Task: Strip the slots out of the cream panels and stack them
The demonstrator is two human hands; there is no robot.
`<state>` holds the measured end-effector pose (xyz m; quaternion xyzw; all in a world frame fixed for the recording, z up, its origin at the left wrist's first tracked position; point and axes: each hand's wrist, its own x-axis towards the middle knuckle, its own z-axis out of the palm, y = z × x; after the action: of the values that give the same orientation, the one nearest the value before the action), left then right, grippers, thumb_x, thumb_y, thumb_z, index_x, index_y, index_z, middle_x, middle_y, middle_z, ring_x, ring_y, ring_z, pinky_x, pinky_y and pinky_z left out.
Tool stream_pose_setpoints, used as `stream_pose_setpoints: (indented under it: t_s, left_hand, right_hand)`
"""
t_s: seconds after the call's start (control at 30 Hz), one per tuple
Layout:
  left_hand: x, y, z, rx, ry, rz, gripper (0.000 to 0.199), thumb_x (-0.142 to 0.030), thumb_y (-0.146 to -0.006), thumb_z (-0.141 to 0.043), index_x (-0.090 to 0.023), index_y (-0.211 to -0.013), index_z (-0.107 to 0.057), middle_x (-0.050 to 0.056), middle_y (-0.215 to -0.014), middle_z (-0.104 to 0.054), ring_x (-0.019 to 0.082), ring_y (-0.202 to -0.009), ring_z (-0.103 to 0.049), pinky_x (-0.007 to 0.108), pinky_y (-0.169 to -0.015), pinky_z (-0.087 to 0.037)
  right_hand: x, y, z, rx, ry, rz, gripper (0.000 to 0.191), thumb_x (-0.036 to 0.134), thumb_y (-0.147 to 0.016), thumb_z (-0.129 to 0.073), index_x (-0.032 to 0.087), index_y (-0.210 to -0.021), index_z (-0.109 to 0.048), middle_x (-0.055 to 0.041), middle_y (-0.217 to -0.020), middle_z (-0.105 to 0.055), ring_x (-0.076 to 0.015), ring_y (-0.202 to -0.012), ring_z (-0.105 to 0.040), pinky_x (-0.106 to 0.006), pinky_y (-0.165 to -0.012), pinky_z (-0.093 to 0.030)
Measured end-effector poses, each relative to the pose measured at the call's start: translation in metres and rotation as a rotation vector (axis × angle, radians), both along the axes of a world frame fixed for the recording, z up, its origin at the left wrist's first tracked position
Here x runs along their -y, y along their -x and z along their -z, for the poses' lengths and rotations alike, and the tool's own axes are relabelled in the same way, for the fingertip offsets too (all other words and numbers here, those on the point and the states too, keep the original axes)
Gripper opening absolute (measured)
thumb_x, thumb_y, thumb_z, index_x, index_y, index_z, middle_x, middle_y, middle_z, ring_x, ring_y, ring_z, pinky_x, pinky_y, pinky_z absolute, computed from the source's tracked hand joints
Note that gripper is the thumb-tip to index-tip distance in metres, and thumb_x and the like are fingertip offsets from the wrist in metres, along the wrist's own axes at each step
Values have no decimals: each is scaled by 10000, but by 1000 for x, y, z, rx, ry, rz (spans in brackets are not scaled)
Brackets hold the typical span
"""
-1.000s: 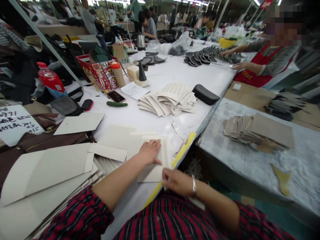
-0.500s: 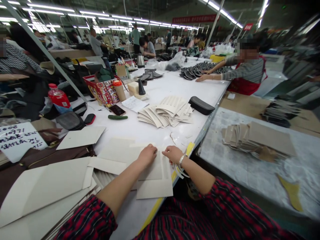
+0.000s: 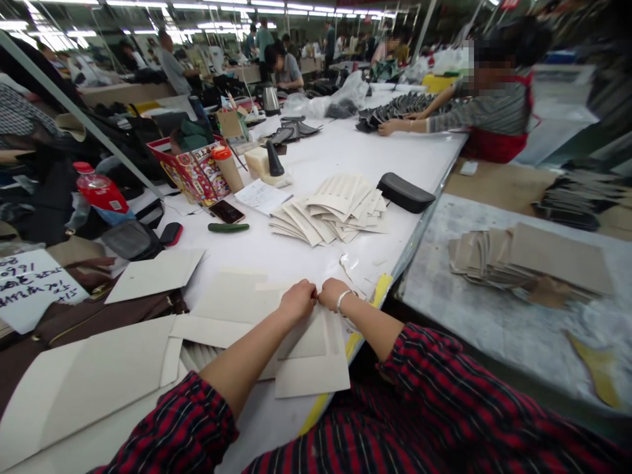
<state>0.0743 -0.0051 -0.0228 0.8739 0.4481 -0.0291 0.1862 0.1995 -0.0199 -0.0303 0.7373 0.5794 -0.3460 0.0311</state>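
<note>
My left hand (image 3: 299,299) and my right hand (image 3: 334,293) meet fingertip to fingertip above a pale cardboard piece (image 3: 312,376) near the table's edge. Both are closed in a pinch; whatever lies between the fingers is hidden or too small to name. A bracelet circles my right wrist. Just left of my hands, more flat cardboard pieces (image 3: 230,296) overlap one another. Large curved cardboard sheets (image 3: 93,368) are stacked at the lower left, partly behind my left sleeve.
Beyond my hands lies a fanned pile of cardboard strips (image 3: 330,214), beside a black case (image 3: 405,192). A cucumber (image 3: 228,227), a phone (image 3: 226,211) and a red-labelled bottle (image 3: 103,192) are farther left. A co-worker (image 3: 494,108) handles dark pieces across the table. More cardboard (image 3: 560,260) rests on the right-hand table.
My hands have come together from slightly apart. The white strip that hung by my right wrist is no longer seen. The view has tilted down a little.
</note>
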Motion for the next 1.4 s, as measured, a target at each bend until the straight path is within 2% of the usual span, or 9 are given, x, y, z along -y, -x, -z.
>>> stream_pose_setpoints:
  t_s: [0.1, 0.23, 0.37, 0.5, 0.73, 0.9, 1.1, 1.23, 1.4]
  left_hand:
    - [6, 10, -4, 89, -26, 35, 98, -204, -713, -486, -197, -794, -540, 23, -857, -518, 153, -800, -524, 255, -689, -431]
    - [23, 38, -8, 252, -37, 80, 310, -251, -700, -549, -202, -998, -476, 44, -1049, -494, 145, -898, -514, 262, -803, -422]
    - [44, 59, -9, 170, -88, 233, 347, -334, -664, -611, -202, -961, -488, 67, -1194, -459, 212, -1093, -407, 336, -925, -341]
    - [49, 60, -8, 61, -106, 258, 481, -408, -658, -613, -205, -1058, -438, 80, -1265, -413, 229, -1125, -373, 365, -912, -344]
    - [46, 58, -3, 56, -68, 200, 643, -437, -649, -616, -219, -1189, -343, 71, -1195, -483, 237, -1121, -374, 358, -889, -354]
    - [48, 59, 0, 103, -51, 186, 727, -411, -614, -656, -236, -1221, -296, 51, -1173, -501, 230, -1090, -400, 342, -872, -365]
    - [50, 57, -6, 65, -65, 197, 653, -420, -630, -637, -228, -1178, -338, 65, -1209, -465, 235, -1100, -385, 347, -869, -358]
    - [51, 53, -13, -24, -90, 213, 665, -373, -644, -630, -203, -1204, -312, 83, -1182, -479, 247, -1074, -395, 338, -819, -379]
    - [51, 48, -18, -88, -114, 229, 723, -430, -637, -624, -173, -1225, -291, 113, -1148, -497, 265, -1052, -396, 350, -795, -385]
  right_hand:
    - [1, 3, 1, 51, -67, -59, 299, 243, -713, -484, 65, -912, -617, -162, -768, -651, -203, -706, -624, -246, -600, -441]
    - [5, 3, 1, 88, -151, -106, 274, 219, -722, -470, 66, -896, -617, -180, -887, -632, -224, -831, -598, -263, -659, -431]
    - [14, -2, -6, 100, -255, -138, 293, 248, -743, -457, 119, -980, -573, -132, -956, -616, -214, -912, -557, -274, -728, -405]
    - [14, 0, -12, 53, -353, -270, 336, 251, -695, -527, 190, -1025, -538, -48, -908, -625, -173, -859, -558, -243, -715, -393]
    - [13, 15, -12, 72, -297, -365, 149, 183, -678, -529, 173, -808, -602, -51, -858, -622, -167, -806, -554, -227, -670, -371]
    - [38, 11, -13, -75, -316, -402, 83, 195, -691, -541, 173, -760, -581, -27, -793, -585, -130, -734, -521, -206, -646, -350]
    - [65, 9, -13, -210, -470, -208, 47, 188, -734, -498, 170, -776, -507, -17, -816, -523, -106, -718, -475, -207, -662, -342]
    - [101, 15, -21, -400, -332, -187, 59, 220, -783, -431, 187, -814, -469, 42, -623, -494, -88, -557, -457, -197, -599, -347]
    - [158, 23, -24, -474, -248, -268, 60, 180, -761, -442, 188, -802, -485, 13, -720, -538, -101, -647, -481, -200, -645, -358]
